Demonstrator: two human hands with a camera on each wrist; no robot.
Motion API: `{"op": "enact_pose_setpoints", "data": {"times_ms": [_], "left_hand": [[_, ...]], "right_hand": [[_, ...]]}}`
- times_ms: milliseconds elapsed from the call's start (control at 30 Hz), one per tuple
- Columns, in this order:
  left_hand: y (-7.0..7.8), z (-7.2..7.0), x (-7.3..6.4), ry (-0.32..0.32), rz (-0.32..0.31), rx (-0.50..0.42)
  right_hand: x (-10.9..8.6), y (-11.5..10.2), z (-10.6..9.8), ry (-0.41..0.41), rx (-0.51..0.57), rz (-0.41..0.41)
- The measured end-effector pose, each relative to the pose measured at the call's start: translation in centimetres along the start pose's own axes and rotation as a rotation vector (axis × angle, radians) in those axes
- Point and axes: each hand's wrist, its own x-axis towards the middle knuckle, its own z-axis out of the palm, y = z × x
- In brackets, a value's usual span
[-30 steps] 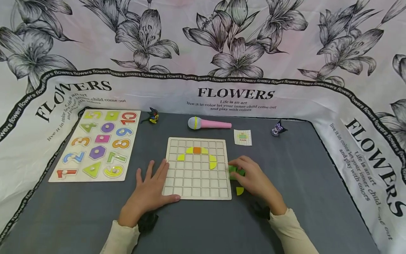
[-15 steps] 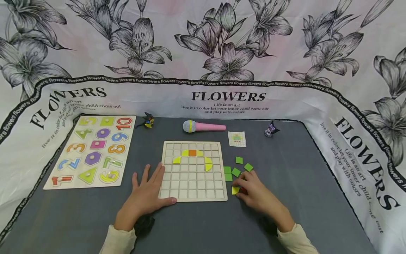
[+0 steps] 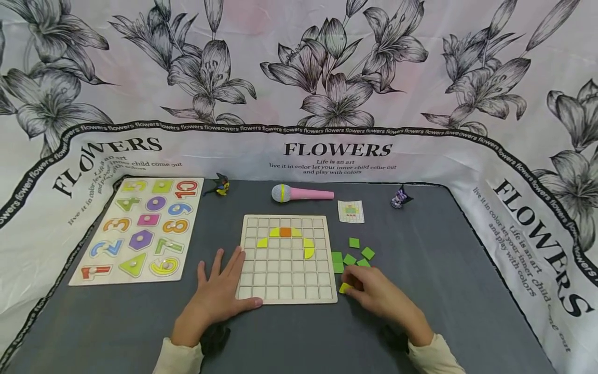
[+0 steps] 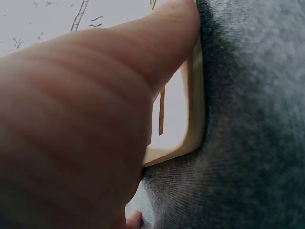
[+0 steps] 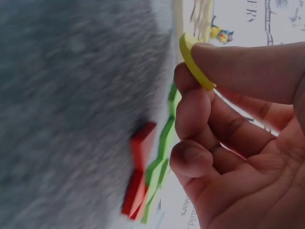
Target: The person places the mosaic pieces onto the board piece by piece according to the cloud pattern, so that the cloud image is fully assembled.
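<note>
My left hand [image 3: 217, 293] rests at the lower left of a wooden grid board [image 3: 285, 285], its straight fingers along the left edge and the thumb [image 4: 162, 38] on the front edge. In the board's upper cells lie an orange square tile [image 3: 285, 232] and several yellow curved tiles [image 3: 309, 253]. Just off the board's right side, my right hand [image 3: 380, 293] pinches a yellow quarter-circle tile [image 5: 193, 62] between thumb and forefinger. Green square tiles [image 3: 354, 242] lie beyond that hand. Red tiles [image 5: 143, 148] show in the right wrist view; the hand hides them from the head camera.
A number-and-shape puzzle board [image 3: 149, 221] lies on the left. Along the back are a small yellow-black figure [image 3: 221, 185], a pink toy microphone [image 3: 310, 194], a pattern card [image 3: 351, 212] and a purple figure [image 3: 401, 197]. A flower-printed cloth [image 3: 336, 150] borders the grey surface.
My right hand has moved from over the green tiles toward me and taken up the yellow quarter-circle tile, uncovering the green ones. My left hand has stayed on the board.
</note>
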Motion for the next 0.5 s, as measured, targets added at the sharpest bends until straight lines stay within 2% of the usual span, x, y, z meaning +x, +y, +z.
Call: {"op": "enact_pose_setpoints", "data": {"times_ms": [267,500], "left_hand": [[-0.3,0.2,0.0,0.006,-0.004,0.015],[-0.5,0.2,-0.2,0.025,0.003,0.006]], "right_hand": [[2.2,-1.3,1.1,-0.014,0.045,-0.085],[5.6,-3.3,2.6,-0.036,0.064,-0.104]]}}
